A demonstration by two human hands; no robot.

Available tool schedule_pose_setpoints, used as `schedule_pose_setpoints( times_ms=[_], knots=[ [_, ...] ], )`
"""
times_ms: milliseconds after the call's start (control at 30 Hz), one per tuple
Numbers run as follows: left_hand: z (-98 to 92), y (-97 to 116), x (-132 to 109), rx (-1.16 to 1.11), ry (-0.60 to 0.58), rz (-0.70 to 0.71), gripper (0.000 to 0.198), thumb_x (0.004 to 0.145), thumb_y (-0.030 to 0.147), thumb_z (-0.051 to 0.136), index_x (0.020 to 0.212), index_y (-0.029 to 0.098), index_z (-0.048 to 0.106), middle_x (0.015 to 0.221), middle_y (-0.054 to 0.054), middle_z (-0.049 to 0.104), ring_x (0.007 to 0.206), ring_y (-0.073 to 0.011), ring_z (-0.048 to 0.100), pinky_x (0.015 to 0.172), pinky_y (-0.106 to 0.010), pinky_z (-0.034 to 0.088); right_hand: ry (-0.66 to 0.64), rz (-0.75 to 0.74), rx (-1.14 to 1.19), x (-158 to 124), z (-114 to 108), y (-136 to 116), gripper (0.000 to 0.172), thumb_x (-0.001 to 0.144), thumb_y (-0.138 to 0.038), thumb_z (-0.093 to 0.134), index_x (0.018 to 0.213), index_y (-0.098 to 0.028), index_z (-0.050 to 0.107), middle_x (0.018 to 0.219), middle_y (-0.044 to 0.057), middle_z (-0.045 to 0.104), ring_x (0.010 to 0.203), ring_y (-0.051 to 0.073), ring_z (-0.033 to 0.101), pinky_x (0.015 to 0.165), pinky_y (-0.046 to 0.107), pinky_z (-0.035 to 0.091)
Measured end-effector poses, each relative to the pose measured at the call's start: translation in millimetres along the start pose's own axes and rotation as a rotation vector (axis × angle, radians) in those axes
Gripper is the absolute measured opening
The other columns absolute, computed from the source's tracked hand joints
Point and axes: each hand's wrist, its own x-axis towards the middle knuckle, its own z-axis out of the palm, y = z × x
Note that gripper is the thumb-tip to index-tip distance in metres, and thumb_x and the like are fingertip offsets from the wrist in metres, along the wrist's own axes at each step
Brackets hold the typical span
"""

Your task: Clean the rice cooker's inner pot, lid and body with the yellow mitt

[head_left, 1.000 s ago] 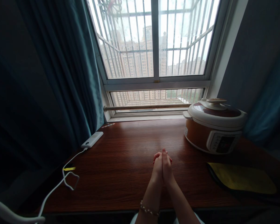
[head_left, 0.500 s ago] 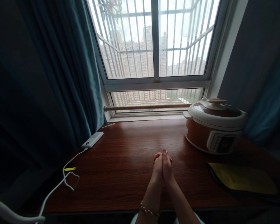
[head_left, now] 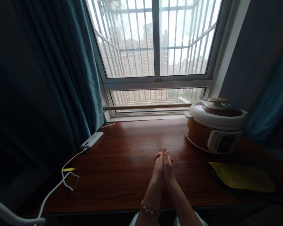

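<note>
— Head view: where are the hands?

— Near centre, over the table (head_left: pixel 122 175). The left hand (head_left: pixel 158 165) and right hand (head_left: pixel 169 165) press palm to palm, fingers up, tips curled over each other. Neither grasps anything.

— Do they touch the wood?

— Their lower edges seem to rest on it, though I cannot tell for sure. A bracelet (head_left: pixel 149 211) circles the left wrist.

— What lies around them?

— Far right stands a cooker (head_left: pixel 214 128), lid on, well apart from the hands. Nearer on the right lies a yellow pouch (head_left: pixel 241 181), flat. At the far left edge sits a power bank (head_left: pixel 91 140), with a white cable (head_left: pixel 68 179) running from it towards the near left corner.

— And beyond?

— A barred window (head_left: pixel 155 40) at the far side, a rod (head_left: pixel 146 107) across its lower pane, and a teal curtain (head_left: pixel 68 78) on the left.
</note>
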Motion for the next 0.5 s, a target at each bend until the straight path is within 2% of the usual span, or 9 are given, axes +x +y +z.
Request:
schedule_pose_setpoints(
  times_ms=[300, 500],
  knots=[
    [0.4, 1.8, -0.7, 0.0, -0.021, 0.015, 0.039, 0.07, 0.048, 0.055, 0.045, 0.017, 0.054, 0.048, 0.0, 0.051, 0.047, -0.0114, 0.044, 0.053, -0.027, 0.038, -0.015, 0.006, 0.003, 0.1, 0.2, 0.5, 0.071, 0.076, -0.075, 0.028, 0.055, -0.016, 0.061, 0.049, 0.004, 0.057, 0.051, 0.015, 0.055, 0.053, 0.026, 0.042],
    [1.1, 1.0, -1.9, 0.012, 0.001, 0.017, 0.04, 0.07, 0.049, 0.054, 0.045, 0.017, 0.054, 0.049, 0.0, 0.05, 0.048, -0.0117, 0.044, 0.053, -0.027, 0.038, -0.001, 0.018, 0.007, -0.9, 0.5, -2.1, 0.07, 0.076, -0.075, 0.03, 0.055, -0.016, 0.06, 0.049, 0.004, 0.057, 0.052, 0.015, 0.055, 0.055, 0.026, 0.043]
  ],
)
